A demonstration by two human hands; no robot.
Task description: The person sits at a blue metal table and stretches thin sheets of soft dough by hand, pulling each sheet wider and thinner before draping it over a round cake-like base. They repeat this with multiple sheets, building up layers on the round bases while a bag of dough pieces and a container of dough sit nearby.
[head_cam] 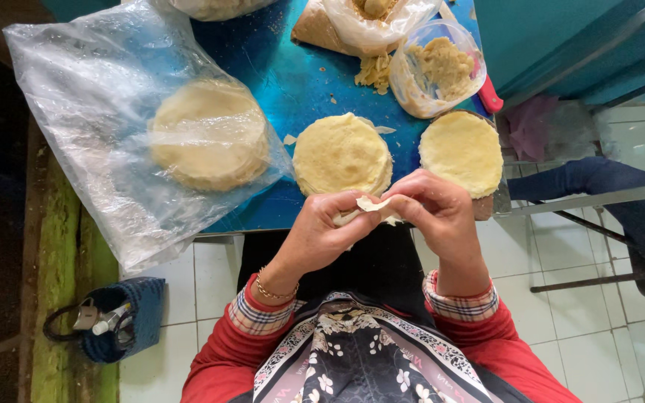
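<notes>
Both hands, left [321,233] and right [436,211], pinched a folded wrapper [372,205] at frame centre, fingers closed on it to seal its edge, below two wrapper stacks [341,153] on the desk [293,82]

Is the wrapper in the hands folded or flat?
Folded: the wrapper is bent over and pinched between left hand and right hand, unlike the flat stacks.

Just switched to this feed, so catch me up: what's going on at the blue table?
A person is pinching a small pale dough wrapper between the left hand and right hand, just off the blue table's near edge. Two open stacks of wrappers lie in front, a third stack sits in a clear plastic bag, and a plastic tub of filling stands behind.
</notes>
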